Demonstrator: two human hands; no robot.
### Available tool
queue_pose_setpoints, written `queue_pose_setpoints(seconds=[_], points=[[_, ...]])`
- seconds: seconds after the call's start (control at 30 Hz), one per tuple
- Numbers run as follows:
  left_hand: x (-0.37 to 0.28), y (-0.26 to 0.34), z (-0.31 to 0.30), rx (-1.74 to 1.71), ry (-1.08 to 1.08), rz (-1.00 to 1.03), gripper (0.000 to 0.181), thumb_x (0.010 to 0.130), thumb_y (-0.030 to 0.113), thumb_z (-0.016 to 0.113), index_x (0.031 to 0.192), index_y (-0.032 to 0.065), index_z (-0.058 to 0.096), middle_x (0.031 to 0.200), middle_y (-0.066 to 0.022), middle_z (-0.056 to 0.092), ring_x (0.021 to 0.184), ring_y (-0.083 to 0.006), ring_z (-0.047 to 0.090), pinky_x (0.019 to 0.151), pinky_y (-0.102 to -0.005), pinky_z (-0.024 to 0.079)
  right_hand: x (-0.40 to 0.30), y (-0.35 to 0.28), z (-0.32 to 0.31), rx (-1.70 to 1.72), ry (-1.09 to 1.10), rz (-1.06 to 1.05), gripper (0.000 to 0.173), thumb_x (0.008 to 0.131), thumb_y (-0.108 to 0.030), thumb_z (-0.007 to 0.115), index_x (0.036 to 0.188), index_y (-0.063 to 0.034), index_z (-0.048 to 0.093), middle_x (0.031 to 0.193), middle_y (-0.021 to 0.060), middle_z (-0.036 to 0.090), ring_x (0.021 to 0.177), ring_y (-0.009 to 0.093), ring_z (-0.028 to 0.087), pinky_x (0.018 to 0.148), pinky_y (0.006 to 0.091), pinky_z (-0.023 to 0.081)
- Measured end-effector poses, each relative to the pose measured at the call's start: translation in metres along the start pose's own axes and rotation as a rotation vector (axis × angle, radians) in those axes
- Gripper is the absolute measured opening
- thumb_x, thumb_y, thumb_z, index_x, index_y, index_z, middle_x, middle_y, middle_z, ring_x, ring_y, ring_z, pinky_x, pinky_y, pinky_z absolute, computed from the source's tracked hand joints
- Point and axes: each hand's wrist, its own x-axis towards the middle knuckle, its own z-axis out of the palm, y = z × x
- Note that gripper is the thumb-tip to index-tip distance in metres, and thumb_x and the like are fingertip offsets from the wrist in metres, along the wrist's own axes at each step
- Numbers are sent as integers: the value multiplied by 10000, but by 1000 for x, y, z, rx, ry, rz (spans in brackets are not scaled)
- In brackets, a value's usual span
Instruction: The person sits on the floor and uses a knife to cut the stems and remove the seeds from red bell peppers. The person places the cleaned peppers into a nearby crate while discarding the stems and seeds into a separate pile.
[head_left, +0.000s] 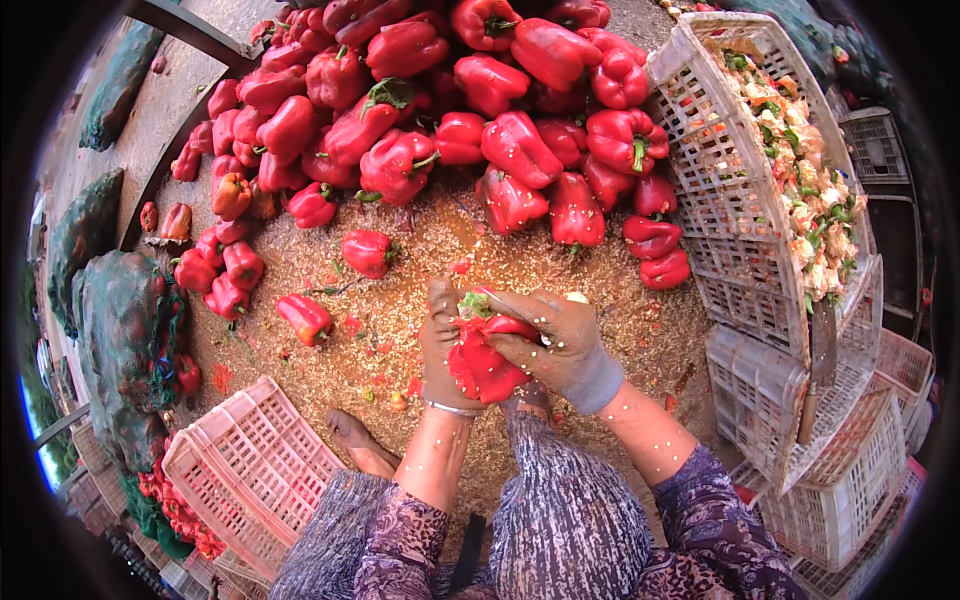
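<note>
My gloved left hand (441, 349) is closed around one side of a torn-open red bell pepper (487, 369). From the other side, my gloved right hand (559, 341) grips the same pepper, its thumb and fingers close to the green stem end (474, 304). Pale seeds stick to the pepper, the right glove and my right forearm. The fingers hide part of the pepper, so I cannot tell whether it is in one piece. A whole red pepper (366, 253) lies just beyond my hands, and another pepper (304, 319) rests to their left.
A large heap of red peppers (450, 75) spreads ahead over the seed-strewn floor (360, 360). At right, a tilted plastic crate (739, 217) holds cores and seeds; a wooden-handled knife (821, 352) stands by it. A pink crate (255, 457) and filled net sacks (124, 322) are at left.
</note>
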Motion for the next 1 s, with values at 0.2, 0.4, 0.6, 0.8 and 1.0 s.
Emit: queue_pose_setpoints(seconds=[0.2,0.4,0.6,0.8,1.0], points=[[1,-11,14,104,33,-43,465,982,471,584,1138,33,584,1020,-69,666,912,-173,656,805,-345,556,-14,35,1,737,178,333,417,934,-199,708,1284,3,604,1131,21,684,1009,99,621,906,277,514],[-8,-6,-2,636,201,349,591,754,99,865,1245,7,548,1117,-80,648,989,-177,646,869,-356,547,-3,42,-17,191,254,295,314,930,-229,716,1143,-5,655,948,46,695,834,70,612,724,250,519],[-8,-7,-18,1598,-82,934,650,779,150,830,1337,33,516,1102,-111,662,1005,-261,650,856,-383,533,1,15,-5,-15,-38,522,496,901,-465,692,886,31,708,692,83,677,679,107,600,629,352,507],[-16,-7,-25,1621,-153,885,580,759,88,828,1276,39,570,1138,-135,658,1010,-282,652,870,-372,526,-1,30,17,198,104,601,395,885,-400,698,1017,-29,723,710,119,651,690,126,604,656,346,507],[-23,-6,-15,936,78,353,545,804,53,812,1282,25,550,1158,-69,626,1035,-144,621,905,-290,525,-3,33,20,13,88,528,400,823,-384,753,994,-23,735,745,141,696,687,163,659,649,356,512]])
